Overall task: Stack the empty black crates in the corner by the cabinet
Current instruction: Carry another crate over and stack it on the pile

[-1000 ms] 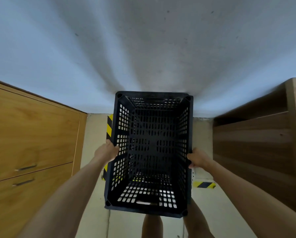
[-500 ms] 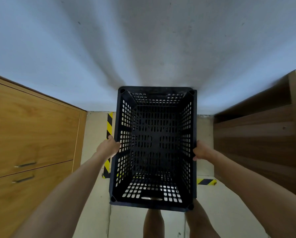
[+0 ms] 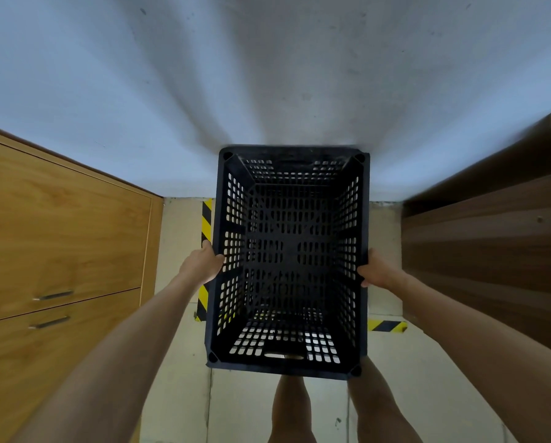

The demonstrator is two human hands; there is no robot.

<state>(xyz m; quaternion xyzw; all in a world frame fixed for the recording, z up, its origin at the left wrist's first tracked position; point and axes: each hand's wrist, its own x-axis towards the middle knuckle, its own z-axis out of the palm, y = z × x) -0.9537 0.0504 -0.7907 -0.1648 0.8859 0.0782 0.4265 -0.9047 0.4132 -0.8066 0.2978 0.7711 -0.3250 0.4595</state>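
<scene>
Held between the cabinet and a shelf, over the taped floor, the empty crate looks light and stiff, its left hand and right hand gripping opposite long rims, the sensible hold.

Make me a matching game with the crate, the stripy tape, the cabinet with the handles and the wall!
Things:
1. black crate
2. stripy tape
3. cabinet
4. wall

Descriptions:
A. light wood, on the left
B. yellow and black, on the floor
C. pale and plain, straight ahead
D. full of holes, held by the left hand and right hand

Pairs: 1-D, 2-B, 3-A, 4-C
</scene>
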